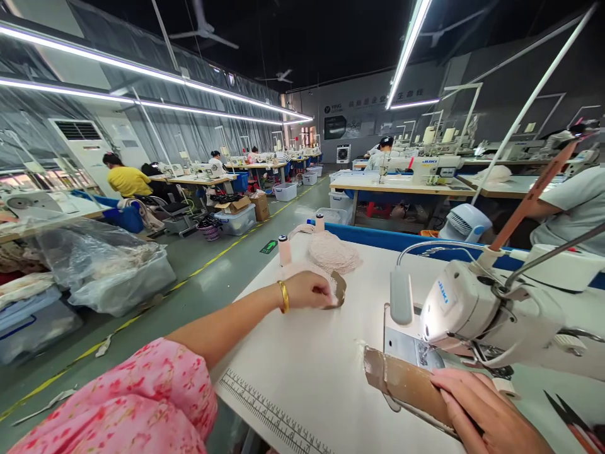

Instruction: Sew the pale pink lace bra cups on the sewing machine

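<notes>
My left hand (309, 290), a gold bangle at its wrist, reaches across the white sewing table. Its fingers are pinched together at the edge of a small curved brown piece (338, 290) with pale material beside it. What is between the fingertips is hard to see. My right hand (491, 407) lies with stretched fingers on the end of a longer brown strip (409, 378) with a pale edge, near the needle area of the sewing machine (466, 302). A stack of pale pink lace pieces (333, 251) lies beyond my left hand.
Two thread spools (284, 250) stand by the table's far left edge. A ruler scale (269, 410) runs along the front edge. Dark-bladed scissors (570, 416) lie at the right. A co-worker's arm (551, 208) shows behind the machine. Plastic bins (125, 277) line the aisle.
</notes>
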`<action>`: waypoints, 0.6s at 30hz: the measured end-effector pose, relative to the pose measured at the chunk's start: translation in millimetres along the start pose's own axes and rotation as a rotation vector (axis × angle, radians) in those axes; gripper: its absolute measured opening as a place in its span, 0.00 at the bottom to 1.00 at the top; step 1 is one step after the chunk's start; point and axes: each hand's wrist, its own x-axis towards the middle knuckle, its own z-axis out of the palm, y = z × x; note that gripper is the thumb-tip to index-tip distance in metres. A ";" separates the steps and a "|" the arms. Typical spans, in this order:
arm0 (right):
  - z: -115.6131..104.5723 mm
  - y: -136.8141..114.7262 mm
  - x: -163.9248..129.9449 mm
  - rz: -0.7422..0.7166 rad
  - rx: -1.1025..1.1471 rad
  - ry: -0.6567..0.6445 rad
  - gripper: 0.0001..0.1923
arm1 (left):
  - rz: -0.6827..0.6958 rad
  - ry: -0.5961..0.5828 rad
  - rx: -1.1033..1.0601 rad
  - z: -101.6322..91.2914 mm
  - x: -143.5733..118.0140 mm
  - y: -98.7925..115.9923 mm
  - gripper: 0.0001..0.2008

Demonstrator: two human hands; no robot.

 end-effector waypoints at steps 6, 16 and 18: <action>-3.9 -6.5 -2.3 0.133 0.146 -0.232 0.14 | 0.505 -0.226 -0.080 78.6 -24.3 45.8 0.05; -10.2 -29.3 15.9 0.306 0.290 -0.310 0.17 | 0.179 -0.129 0.306 107.1 27.4 52.9 0.12; -13.6 -30.1 17.8 0.394 0.345 -0.364 0.16 | 0.224 -0.121 0.237 111.7 33.3 55.7 0.09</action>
